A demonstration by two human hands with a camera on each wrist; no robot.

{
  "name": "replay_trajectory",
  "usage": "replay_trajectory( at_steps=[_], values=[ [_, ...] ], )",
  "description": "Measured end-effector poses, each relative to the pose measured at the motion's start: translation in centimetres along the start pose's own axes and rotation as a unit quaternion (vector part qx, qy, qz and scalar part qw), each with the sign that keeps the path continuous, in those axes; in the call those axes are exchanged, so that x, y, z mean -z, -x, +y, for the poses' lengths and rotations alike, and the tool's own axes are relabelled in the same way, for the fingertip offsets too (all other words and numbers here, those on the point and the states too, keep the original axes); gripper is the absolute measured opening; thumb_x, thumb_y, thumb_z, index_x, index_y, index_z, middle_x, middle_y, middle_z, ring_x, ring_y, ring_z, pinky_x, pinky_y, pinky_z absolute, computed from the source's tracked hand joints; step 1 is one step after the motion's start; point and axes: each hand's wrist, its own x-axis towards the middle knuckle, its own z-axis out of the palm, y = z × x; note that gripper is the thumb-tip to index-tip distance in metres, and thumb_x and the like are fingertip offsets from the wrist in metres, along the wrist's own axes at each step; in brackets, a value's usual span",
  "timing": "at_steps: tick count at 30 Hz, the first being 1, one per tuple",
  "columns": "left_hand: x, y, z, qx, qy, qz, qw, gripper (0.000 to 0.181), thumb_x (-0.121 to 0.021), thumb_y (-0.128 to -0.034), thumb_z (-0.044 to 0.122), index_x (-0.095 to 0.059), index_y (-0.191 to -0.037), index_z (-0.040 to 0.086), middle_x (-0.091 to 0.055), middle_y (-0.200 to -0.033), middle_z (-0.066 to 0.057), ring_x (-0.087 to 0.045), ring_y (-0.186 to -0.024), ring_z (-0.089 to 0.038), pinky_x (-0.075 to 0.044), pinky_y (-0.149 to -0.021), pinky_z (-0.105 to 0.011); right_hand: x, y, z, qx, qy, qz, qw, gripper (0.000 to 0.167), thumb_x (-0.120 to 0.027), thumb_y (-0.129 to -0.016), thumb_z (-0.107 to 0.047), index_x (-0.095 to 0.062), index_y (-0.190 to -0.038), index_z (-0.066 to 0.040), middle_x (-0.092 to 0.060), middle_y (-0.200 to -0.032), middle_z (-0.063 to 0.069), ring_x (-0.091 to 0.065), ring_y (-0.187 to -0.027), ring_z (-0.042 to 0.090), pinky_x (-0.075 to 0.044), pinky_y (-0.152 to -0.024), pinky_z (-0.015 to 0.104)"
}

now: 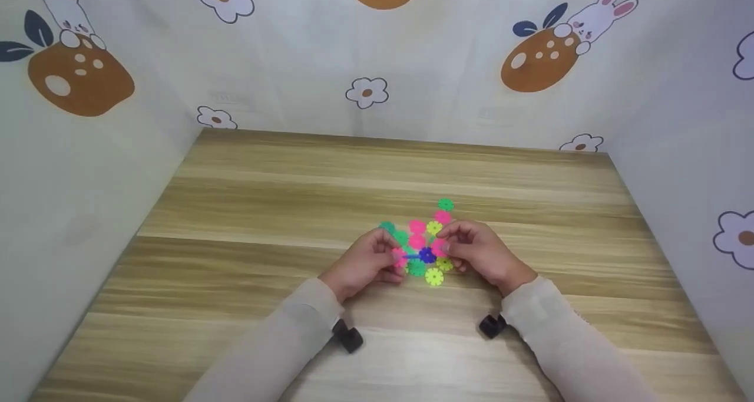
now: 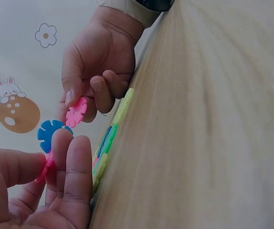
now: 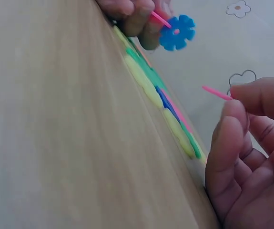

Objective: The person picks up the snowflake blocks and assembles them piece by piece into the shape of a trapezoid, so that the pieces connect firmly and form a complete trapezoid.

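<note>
My left hand (image 1: 364,262) pinches a pink notched snowflake disc (image 2: 45,168) between thumb and fingers. Joined to that disc is a blue snowflake disc (image 3: 177,32), which sticks out toward the other hand and looks edge-on from the head. A second pink snowflake disc (image 2: 76,112) is pinched by my right hand (image 1: 482,250); the right wrist view shows it edge-on. A gap separates this pink disc from the blue one in the right wrist view. Both hands are just above loose discs lying on the table, including a dark blue disc (image 1: 427,255) and a yellow disc (image 1: 435,277).
Several more green, pink and yellow discs lie close together beyond and between the hands, with a green disc (image 1: 446,204) farthest out. They rest on a wood-grain table (image 1: 265,190). Patterned cloth walls (image 1: 294,66) enclose its back and sides.
</note>
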Motion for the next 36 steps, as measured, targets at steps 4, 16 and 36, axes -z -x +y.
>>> replay_trajectory(
  at_steps=[4, 16, 36],
  values=[
    [0.0, 0.0, 0.0, 0.002, -0.001, 0.002, 1.0, 0.013, -0.05, -0.1034, -0.005, -0.052, -0.114, 0.002, -0.062, -0.089, -0.009, -0.073, -0.081, -0.021, -0.066, -0.082, -0.041, -0.7, 0.1, 0.0, 0.015, 0.002, -0.009, 0.9998, 0.02, -0.064, -0.096, 0.001, -0.068, -0.116, 0.003, -0.059, -0.077, -0.001, -0.05, -0.057, 0.011, -0.045, -0.051, 0.022],
    [0.0, 0.1, 0.2, -0.006, -0.006, -0.004, 1.0, 0.012, -0.05, -0.1034, -0.005, -0.052, -0.112, 0.003, -0.062, -0.088, -0.009, -0.073, -0.079, -0.022, -0.066, -0.081, -0.041, -1.4, 0.2, -0.1, 0.026, 0.02, -0.033, 0.9989, 0.025, -0.065, -0.095, 0.003, -0.068, -0.119, 0.005, -0.065, -0.088, 0.002, -0.05, -0.061, 0.009, -0.045, -0.053, 0.02],
    [-0.1, 0.1, 0.2, 0.0, -0.023, -0.008, 0.9997, 0.015, -0.056, -0.0994, -0.006, -0.053, -0.112, 0.002, -0.062, -0.089, -0.01, -0.074, -0.081, -0.023, -0.066, -0.083, -0.042, -1.5, 0.3, -0.2, 0.014, 0.026, -0.051, 0.9983, 0.025, -0.066, -0.096, 0.0, -0.068, -0.12, 0.006, -0.066, -0.09, 0.003, -0.053, -0.065, 0.01, -0.046, -0.055, 0.022]
  ],
)
